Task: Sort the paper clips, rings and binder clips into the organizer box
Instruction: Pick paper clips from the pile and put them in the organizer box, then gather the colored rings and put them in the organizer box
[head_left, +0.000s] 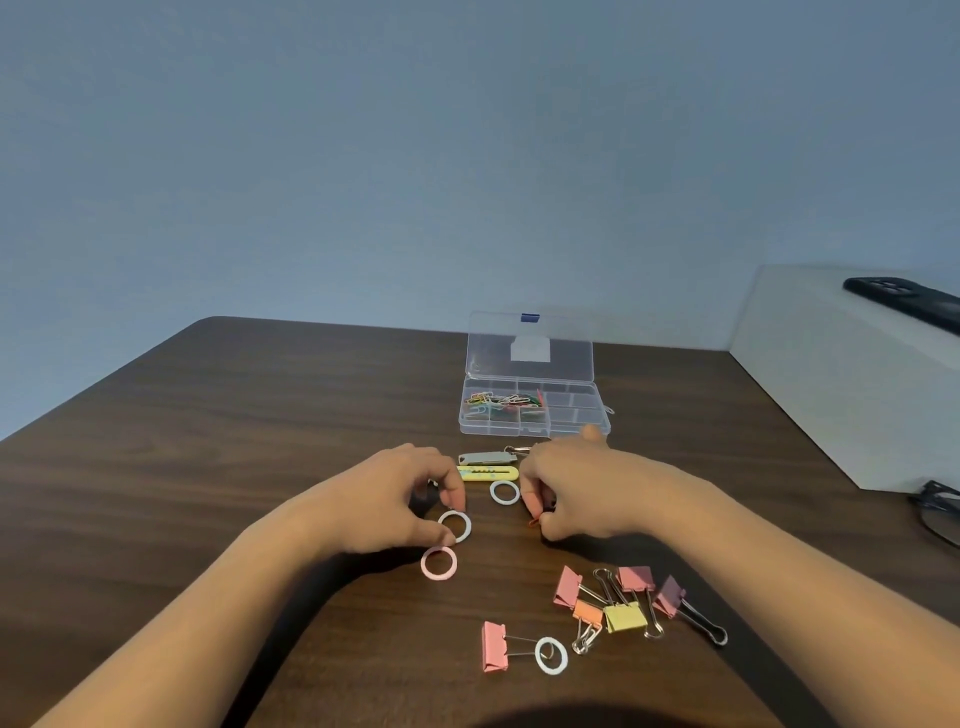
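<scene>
White plastic ring, flat on the dark wooden table, is pinched by the left hand. The clear plastic organizer box lies ahead-right, nearer the right hand, which is curled on a small orange paper clip.

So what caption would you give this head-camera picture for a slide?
Left hand pinches a white ring, right hand pinches an orange clip, near the open organizer box.

Office desk, stationery, glasses

Four rings: three white rings, one pink ring by the left hand. Six binder clips nearer than the right hand.
</scene>
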